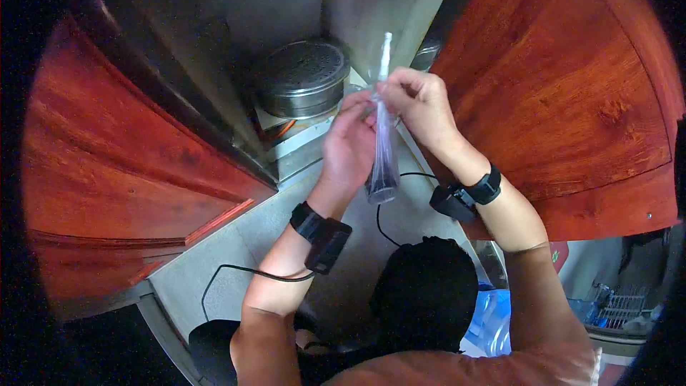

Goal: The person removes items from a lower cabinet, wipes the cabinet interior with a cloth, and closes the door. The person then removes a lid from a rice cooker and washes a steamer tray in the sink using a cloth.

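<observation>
- Right cupboard door (564, 100): red-brown grained wood, standing open at 2 o'clock from the middle of the view.
- Left cupboard door (136, 171): the same reddish wood, at 9 o'clock.
- Steel pot (304, 104): low and round, with a shiny wall and a dark, speckled top, at 11 o'clock, beyond the hands.
- Translucent plastic item (384, 157): near the middle of the view, leaning toward 1 o'clock, held in the air between the 2 hands. It is long, close to upright and see-through with a faint violet tint; pale streaks of light run down its length. From a narrow neck it widens to a rounded 6 o'clock end with a pale rim. The lower part looks darker; I cannot tell whether that is contents or background seen through it, nor whether this is a bag or a bottle.
- Right hand (421, 104): at the item's 2 o'clock, thumb and index finger pressed together, pinching the neck; the other fingers are curled.
- Left hand (348, 144): just beside the item at its 9 o'clock, fingers bent toward the neck; blur hides their tips, so I cannot tell whether they pinch it.
- Left wrist device (329, 246) and right wrist device (454, 202): black, 1 strapped to each wrist.
- White tip (386, 53): slender and opaque, at the item's 12 o'clock end, above the fingers.
</observation>
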Demonstrator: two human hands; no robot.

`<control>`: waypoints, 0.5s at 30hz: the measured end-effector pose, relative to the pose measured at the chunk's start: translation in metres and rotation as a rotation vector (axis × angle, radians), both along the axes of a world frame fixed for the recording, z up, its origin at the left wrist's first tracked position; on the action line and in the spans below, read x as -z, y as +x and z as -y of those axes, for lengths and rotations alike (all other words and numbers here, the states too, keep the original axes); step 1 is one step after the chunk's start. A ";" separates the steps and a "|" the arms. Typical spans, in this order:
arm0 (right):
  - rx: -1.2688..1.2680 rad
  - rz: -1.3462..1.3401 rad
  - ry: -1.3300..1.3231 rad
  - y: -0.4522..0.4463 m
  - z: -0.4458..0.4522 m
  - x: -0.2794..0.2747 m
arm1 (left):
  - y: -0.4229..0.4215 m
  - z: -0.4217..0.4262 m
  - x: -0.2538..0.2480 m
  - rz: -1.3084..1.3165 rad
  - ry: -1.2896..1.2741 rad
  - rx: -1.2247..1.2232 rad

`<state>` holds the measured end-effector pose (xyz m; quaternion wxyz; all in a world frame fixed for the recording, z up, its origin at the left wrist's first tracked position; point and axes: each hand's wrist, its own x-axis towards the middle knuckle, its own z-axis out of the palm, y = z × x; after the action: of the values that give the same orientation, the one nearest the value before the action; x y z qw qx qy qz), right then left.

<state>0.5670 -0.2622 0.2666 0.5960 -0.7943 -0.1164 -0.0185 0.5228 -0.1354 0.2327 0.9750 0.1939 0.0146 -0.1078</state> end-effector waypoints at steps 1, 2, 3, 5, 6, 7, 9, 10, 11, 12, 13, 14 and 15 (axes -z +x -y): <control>0.058 -0.003 -0.068 0.001 0.002 -0.005 | 0.004 0.001 0.003 0.037 0.127 0.003; 0.117 -0.005 -0.136 0.001 0.003 -0.012 | 0.007 0.003 0.002 0.074 0.253 0.007; 0.123 0.131 -0.298 0.001 0.005 -0.019 | 0.004 0.004 0.001 0.150 0.378 -0.007; 0.149 0.184 -0.323 -0.001 0.007 -0.018 | 0.006 0.008 0.011 0.178 0.573 -0.012; 0.162 0.210 -0.335 -0.004 0.008 -0.017 | 0.008 0.011 0.017 0.191 0.671 -0.014; 0.158 0.267 -0.313 -0.007 0.008 -0.020 | 0.009 0.013 0.022 0.222 0.775 -0.080; 0.223 0.268 -0.158 -0.005 0.010 -0.032 | 0.008 0.007 0.033 0.325 1.157 -0.065; 0.255 0.267 -0.080 -0.003 0.011 -0.035 | 0.008 0.004 0.032 0.376 1.348 -0.056; 0.211 0.204 -0.004 -0.002 0.012 -0.033 | 0.004 0.004 0.031 0.364 1.324 -0.090; 0.216 0.190 0.058 -0.002 0.012 -0.033 | -0.003 0.004 0.030 0.351 1.300 -0.123; 0.224 0.175 0.119 -0.002 0.010 -0.033 | -0.007 0.004 0.025 0.341 1.275 -0.154; 0.232 0.161 0.180 -0.003 0.009 -0.033 | -0.007 0.003 0.012 0.312 1.265 -0.152; 0.195 0.169 0.273 -0.001 0.008 -0.036 | -0.005 0.001 0.000 0.283 1.254 -0.151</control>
<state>0.5662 -0.2699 0.3021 0.6818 -0.7091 -0.0847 -0.1584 0.5177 -0.1361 0.2329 0.6738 0.7376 -0.0403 0.0165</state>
